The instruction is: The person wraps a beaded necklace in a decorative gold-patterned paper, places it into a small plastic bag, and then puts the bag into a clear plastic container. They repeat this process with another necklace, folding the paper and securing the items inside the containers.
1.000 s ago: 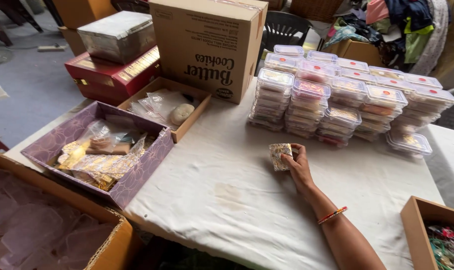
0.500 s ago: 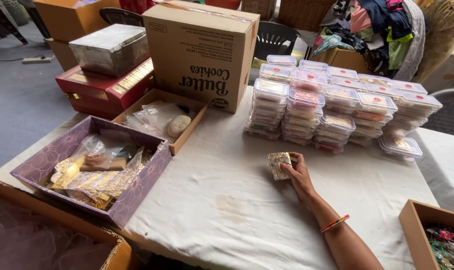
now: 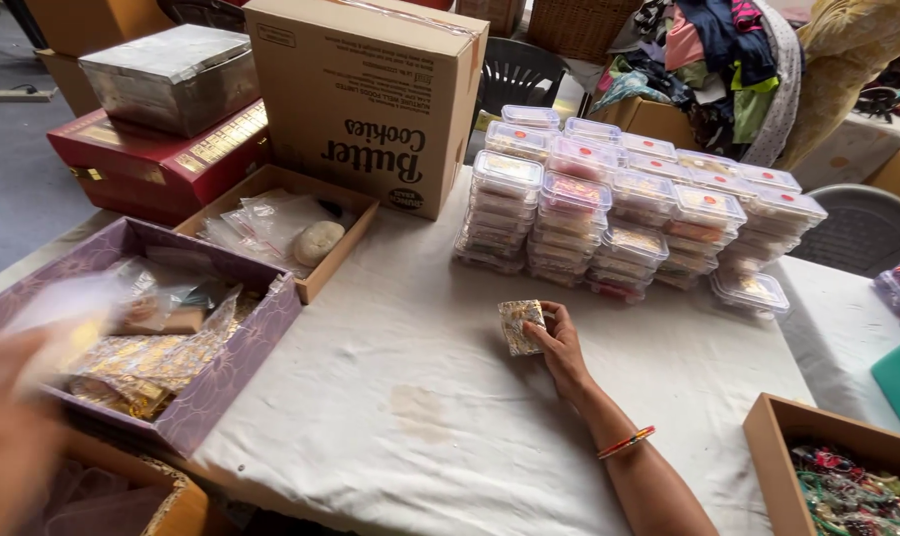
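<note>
The small gold-patterned packet point(image 3: 520, 326) stays on the white tablecloth point(image 3: 390, 417), just in front of the stacked clear containers point(image 3: 609, 213). Your right hand point(image 3: 559, 347) still pinches its edge with curled fingers. New since a moment ago: your left hand point(image 3: 23, 417) sweeps in, blurred, over the purple box point(image 3: 212, 397); you cannot tell its grip.

Far centre: brown cardboard carton point(image 3: 371, 99). Right of it: stacked clear lidded containers point(image 3: 629, 213). Near left: purple tray point(image 3: 222, 387).
</note>
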